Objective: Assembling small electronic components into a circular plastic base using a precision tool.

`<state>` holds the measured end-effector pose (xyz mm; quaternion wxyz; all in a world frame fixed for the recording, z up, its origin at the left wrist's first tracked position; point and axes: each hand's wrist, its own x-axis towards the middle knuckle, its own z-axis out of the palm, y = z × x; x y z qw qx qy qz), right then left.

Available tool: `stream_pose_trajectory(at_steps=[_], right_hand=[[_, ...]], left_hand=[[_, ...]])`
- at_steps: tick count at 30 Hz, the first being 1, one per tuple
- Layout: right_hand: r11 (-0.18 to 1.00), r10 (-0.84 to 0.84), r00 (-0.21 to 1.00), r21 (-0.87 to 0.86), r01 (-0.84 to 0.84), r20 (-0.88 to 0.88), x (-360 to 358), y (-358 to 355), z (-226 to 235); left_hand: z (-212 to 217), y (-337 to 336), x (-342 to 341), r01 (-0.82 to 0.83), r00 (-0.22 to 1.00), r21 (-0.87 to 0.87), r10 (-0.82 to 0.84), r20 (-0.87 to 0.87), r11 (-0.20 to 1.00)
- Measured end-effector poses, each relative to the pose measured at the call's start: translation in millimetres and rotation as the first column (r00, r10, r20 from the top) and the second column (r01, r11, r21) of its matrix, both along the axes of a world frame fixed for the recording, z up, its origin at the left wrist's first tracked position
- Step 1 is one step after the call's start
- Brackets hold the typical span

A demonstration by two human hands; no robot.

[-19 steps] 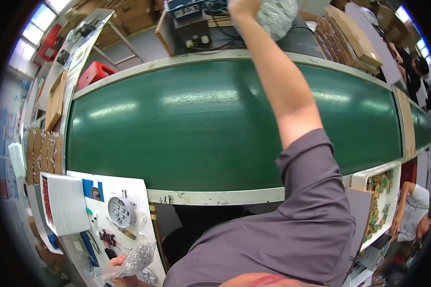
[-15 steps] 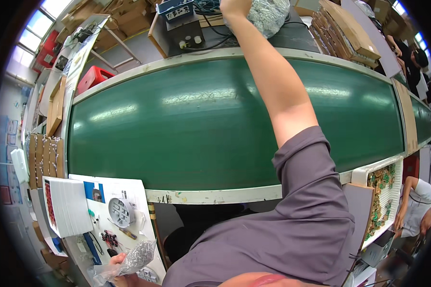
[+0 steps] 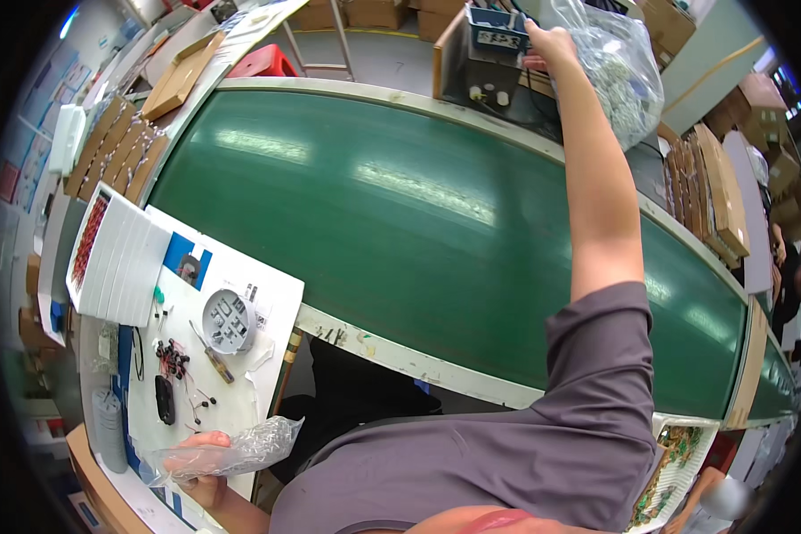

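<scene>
My left hand (image 3: 200, 465) is closed around a clear plastic bag (image 3: 262, 448) of small silvery pieces, beside the white worktable at lower left. My right arm stretches across the green conveyor belt. At its far side, my right hand (image 3: 552, 46) is beside the right end of a blue bin (image 3: 498, 37), fingers apart, with nothing visible held in them. Just right of that hand stands a large clear bag (image 3: 618, 93) of pale small pieces. On the worktable lie a round grey tray (image 3: 229, 322), a screwdriver (image 3: 217, 365) and a cluster of small black parts with wires (image 3: 173, 359).
The green belt (image 3: 356, 258) runs between me and the far bench. White foam trays (image 3: 125, 262) are stacked at left. Flattened cardboard (image 3: 716, 191) stands at far right, and a white tray of small green boards (image 3: 672, 472) is at lower right. A red stool (image 3: 262, 62) is beyond the belt.
My view has turned left. My right hand has moved from near the large clear bag leftward to the blue bin. The left hand still holds its bag.
</scene>
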<state>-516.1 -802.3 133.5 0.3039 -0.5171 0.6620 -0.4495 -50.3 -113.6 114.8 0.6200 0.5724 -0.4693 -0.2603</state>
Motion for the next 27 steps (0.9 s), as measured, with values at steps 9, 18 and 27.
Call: stream_pose_trajectory(at_steps=[9,18,27], right_hand=[[0.916,-0.165,0.898,-0.4,-0.014,-0.408,20,28,-16],[0.9,0.133,0.99,-0.411,-0.144,-0.054,63,216,4],[0.861,0.236,0.961,-0.429,-0.275,-0.143,74,274,6]], left_hand=[[10,-16,-1,-0.034,0.998,-0.012,0.035,0.054,0.999],[4,-38,39,0.13,0.991,0.061,-0.127,-0.044,0.99],[6,-37,41,0.291,0.956,0.094,-0.285,-0.071,0.952]])
